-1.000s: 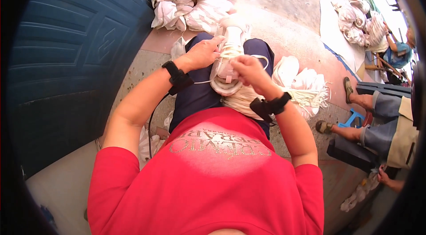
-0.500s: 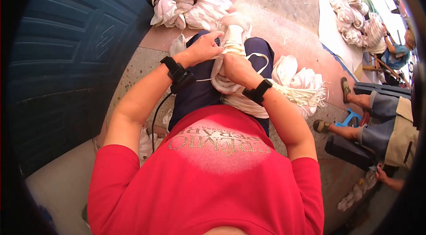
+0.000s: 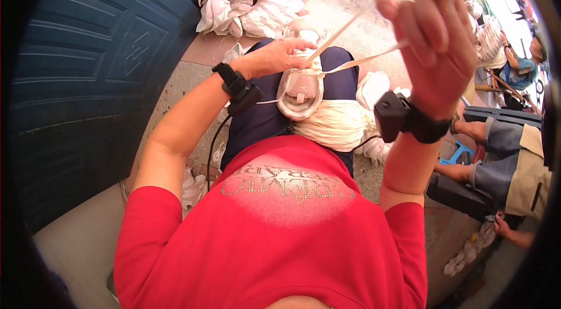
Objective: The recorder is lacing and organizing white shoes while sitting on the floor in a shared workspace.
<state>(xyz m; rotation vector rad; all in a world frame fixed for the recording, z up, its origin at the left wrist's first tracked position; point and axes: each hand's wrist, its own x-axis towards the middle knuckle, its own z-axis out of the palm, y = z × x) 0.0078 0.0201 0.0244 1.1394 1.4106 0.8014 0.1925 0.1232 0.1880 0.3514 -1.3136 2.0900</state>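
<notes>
A white and pale pink sneaker [image 3: 301, 88] lies across my lap between my thighs, its heel toward me. My left hand [image 3: 274, 59] grips it by its left side near the eyelets, fingers over the lacing. Raised high to the right, my right hand [image 3: 437, 37] is closed on a cream shoelace [image 3: 363, 62]. Two stretches of that lace run taut from the shoe up to its fingers. A thick hank of cream laces [image 3: 332, 125] rests on my lap just below the sneaker. The fingertips of the raised hand are slightly blurred.
Piled white and pink sneakers [image 3: 248, 2] lie on the floor ahead. More white shoes [image 3: 374, 88] are beside my right knee. A dark blue panelled door [image 3: 87, 87] stands at left. On the right sits another person [image 3: 502, 169], near a blue stool [image 3: 459, 154]; another person [image 3: 520, 69] is farther off.
My right hand has risen from the shoe far up and right, drawing the lace out taut. My left hand has stayed at the sneaker, whose heel and opening now show more.
</notes>
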